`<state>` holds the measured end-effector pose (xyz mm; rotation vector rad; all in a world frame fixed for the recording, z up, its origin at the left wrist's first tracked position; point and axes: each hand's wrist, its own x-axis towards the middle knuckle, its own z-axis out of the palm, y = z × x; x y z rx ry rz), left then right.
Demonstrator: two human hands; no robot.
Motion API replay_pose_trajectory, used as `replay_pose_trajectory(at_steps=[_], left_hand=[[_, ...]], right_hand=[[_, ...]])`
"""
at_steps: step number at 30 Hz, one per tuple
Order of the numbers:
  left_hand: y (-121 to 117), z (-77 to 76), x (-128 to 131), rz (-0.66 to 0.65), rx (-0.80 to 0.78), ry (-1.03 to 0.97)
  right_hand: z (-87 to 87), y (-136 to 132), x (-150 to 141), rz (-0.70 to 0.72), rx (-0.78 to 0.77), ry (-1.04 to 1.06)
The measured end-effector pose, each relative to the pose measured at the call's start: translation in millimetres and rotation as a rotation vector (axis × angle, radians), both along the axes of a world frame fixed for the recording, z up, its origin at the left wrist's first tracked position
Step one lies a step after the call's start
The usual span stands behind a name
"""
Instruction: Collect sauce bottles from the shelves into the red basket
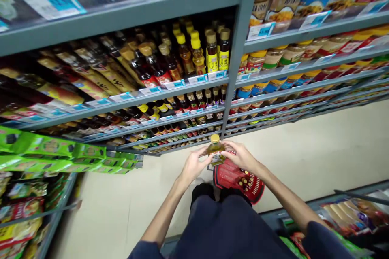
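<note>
Bare forearms [164, 214] reach forward, left hand [194, 166] and right hand [240, 157] curled around an upright yellow-capped bottle [216, 149] above a red basket [238, 182].

Bright, even light from above. Deep shadow under top metal shelf [121, 12]. Soft sheen on cream floor [304, 141]. Wide-angle bowing stretches and tilts view toward frame edges. Small bottle [216, 149] slightly soft, label unreadable.
</note>
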<state>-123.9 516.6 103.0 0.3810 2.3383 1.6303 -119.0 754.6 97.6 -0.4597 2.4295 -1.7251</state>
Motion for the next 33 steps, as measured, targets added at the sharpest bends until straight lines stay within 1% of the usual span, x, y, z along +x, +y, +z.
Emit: replay_pose_trajectory(at_steps=[2,4,7,9,11,13,16,19,22,25,29,33], left_hand=[[6.2,-21.2,-17.8,-0.041,-0.052,0.054],[9.8,-48.9,-39.1,-0.059,-0.049,0.078],[14.2,-97.2,-72.2,-0.037,-0.022,0.121],[17.1,-127.7,-93.4,-0.024,-0.031,0.19],[19.2,-152.8,-114.3,-0.012,-0.08,0.288],[19.9,-171.4,-135.3,0.016,-0.139,0.377],[19.7,-188.6,-167.2,0.061,-0.18,0.44],[21.3,-199.1,-195.8,0.123,-0.208,0.494],[25.5,-207.7,-214.9,0.176,-0.237,0.532],[29.1,-215.0,-223.1,0.207,-0.251,0.536],[31.9,-224.1,-226.8,0.215,-0.301,0.544],[36.1,-236.8,-232.1,0.251,-0.327,0.547]], right_hand=[[-17.5,9.7,-15.7,0.037,0.076,0.068],[-40.6,14.6,-34.1,0.07,0.123,0.122],[-84.1,17.6,-65.2,0.079,0.156,0.179],[-115.5,18.7,-87.6,0.078,0.193,0.226],[-144.1,19.2,-110.9,0.099,0.235,0.283],[-166.5,18.4,-134.9,0.119,0.262,0.343],[-186.0,14.3,-170.2,0.081,0.277,0.415],[-195.8,8.1,-199.8,0.016,0.294,0.46],[-204.2,2.0,-217.6,-0.026,0.292,0.477],[-212.6,-3.3,-224.2,-0.064,0.298,0.484],[-223.9,-7.5,-228.3,-0.081,0.349,0.466],[-237.8,-10.0,-234.8,-0.11,0.382,0.446]])
